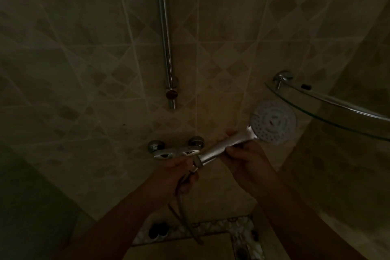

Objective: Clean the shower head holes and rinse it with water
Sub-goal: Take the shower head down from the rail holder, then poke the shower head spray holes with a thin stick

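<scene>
Curling around the hose end of the silver handheld shower head (249, 133), the left hand (179, 172) grips below the chrome wall mixer tap (175, 150); the right hand (249, 162) pinches the handle's middle, the round white perforated face angled up-right beyond both hands.

Dim light falls on a beige tiled wall (84, 69) with pale diagonal grout lines, where an upright chrome rail (164, 27) is fixed. A curved glass corner shelf (329, 107) on chrome brackets juts out at the right. Below, a chrome wall mixer tap (175, 150) sits above a pebble-patterned floor strip (232, 228).
</scene>
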